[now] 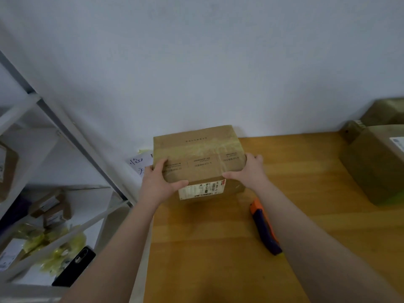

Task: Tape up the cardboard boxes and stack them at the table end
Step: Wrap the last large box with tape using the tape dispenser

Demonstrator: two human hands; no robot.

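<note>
The cardboard box at centre is matt brown, crossed by wrinkled, glossy clear tape. A white paper label sits on its near face. The table is smooth yellow wood with visible grain and a slight sheen. At 4 o'clock the utility knife is orange and dark-blue plastic. At 9 o'clock the shelf rack looks like white-painted metal.

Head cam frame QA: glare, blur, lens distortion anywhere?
Head view: glare whitens the clear tape across the brown cardboard box gripped by the left hand and right hand; head view: the box's white shipping label is too soft to read; head view: wide-angle bend tilts the white metal shelf frame at left and smears the second cardboard box at the right edge; lighting dim, flat.
</note>
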